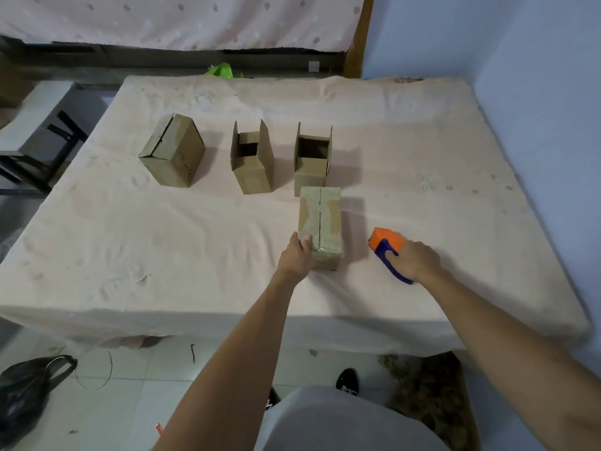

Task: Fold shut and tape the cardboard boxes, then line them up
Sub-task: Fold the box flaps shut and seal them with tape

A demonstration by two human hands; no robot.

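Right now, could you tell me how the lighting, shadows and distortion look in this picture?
Head view: soft light, no glare; the taped box throws a faint shadow rightward on the tablecloth; the wide-angle lens bows its edges; the tape dispenser looks sharp.

On desk (130, 239), toward back, row of three: left box (171, 153), middle box (253, 164), right box (311, 169), set apart. Directly before right box, near box (322, 219), just beside it. At near box's front left corner, left hand (294, 258), gripping. Right of near box, apart: dispenser (385, 240), gripped by right hand (418, 260). Left of desk, stool (39, 131). On floor, front left, bag (26, 392).
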